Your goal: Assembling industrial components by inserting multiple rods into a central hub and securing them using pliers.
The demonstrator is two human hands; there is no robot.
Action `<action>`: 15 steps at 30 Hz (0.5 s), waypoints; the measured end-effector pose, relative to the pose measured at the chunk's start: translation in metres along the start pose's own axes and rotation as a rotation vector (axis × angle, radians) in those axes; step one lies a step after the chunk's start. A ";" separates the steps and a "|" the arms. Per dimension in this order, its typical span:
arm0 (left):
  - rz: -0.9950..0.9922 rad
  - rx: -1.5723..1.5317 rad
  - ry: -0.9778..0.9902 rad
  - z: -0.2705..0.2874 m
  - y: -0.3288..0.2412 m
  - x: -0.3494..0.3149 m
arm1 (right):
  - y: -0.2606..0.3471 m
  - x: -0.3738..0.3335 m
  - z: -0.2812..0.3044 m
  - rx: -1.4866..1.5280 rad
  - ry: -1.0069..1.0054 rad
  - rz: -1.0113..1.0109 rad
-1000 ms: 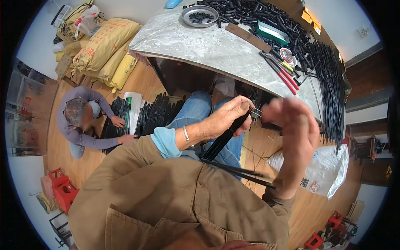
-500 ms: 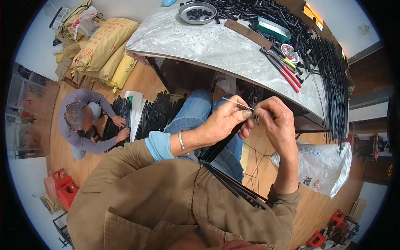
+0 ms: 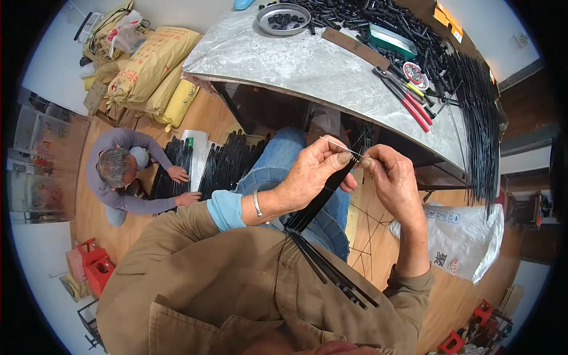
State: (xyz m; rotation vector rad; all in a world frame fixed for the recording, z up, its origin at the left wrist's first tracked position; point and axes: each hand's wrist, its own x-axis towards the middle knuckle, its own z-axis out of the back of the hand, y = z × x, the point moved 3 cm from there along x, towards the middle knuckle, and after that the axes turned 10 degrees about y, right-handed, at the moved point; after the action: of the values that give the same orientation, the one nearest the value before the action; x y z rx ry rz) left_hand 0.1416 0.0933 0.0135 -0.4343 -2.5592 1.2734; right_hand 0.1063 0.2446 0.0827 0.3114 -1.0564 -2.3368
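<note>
Your bundle of black rods (image 3: 319, 201) slants across your lap, and your left hand (image 3: 313, 174) is curled closed at its upper end, thumb pressing inward. Your right hand (image 3: 390, 171), just right of that end, is pinched nearly closed at the fingertips, where a thin pale needle-like stick (image 3: 334, 142) crosses over the bundle's top; exactly what those fingertips grip is too small to tell. If your left thumb eased, the upper rods could spread and shift out of line. A push at a poor angle might bend the stick or let it slip into your left thumb, which sits close by. The loose rod ends (image 3: 340, 277) below the bundle could catch on your coat (image 3: 236, 266) and twist it.
</note>
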 end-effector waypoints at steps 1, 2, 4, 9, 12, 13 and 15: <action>-0.008 -0.007 -0.016 0.000 0.001 0.000 | 0.001 0.000 -0.001 -0.009 -0.010 0.006; -0.007 -0.005 -0.015 0.000 0.001 -0.001 | 0.000 -0.001 0.001 -0.008 -0.012 0.006; 0.003 0.030 -0.037 -0.002 0.000 -0.001 | -0.001 -0.002 0.003 0.024 0.039 -0.018; 0.010 0.089 -0.095 -0.008 -0.003 -0.004 | 0.005 -0.001 0.005 -0.009 0.051 -0.056; 0.009 0.066 -0.130 -0.003 -0.001 -0.004 | 0.002 -0.002 0.005 -0.017 0.047 -0.051; 0.023 -0.001 -0.155 0.001 0.002 -0.004 | 0.000 -0.002 0.005 -0.068 0.032 -0.024; 0.035 -0.020 -0.152 0.006 0.008 -0.006 | -0.006 -0.005 0.006 -0.016 0.033 -0.050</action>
State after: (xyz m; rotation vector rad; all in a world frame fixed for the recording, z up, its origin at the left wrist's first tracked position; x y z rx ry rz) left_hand 0.1464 0.0913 0.0037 -0.4016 -2.7032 1.3417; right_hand 0.1054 0.2549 0.0820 0.3729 -1.0247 -2.3754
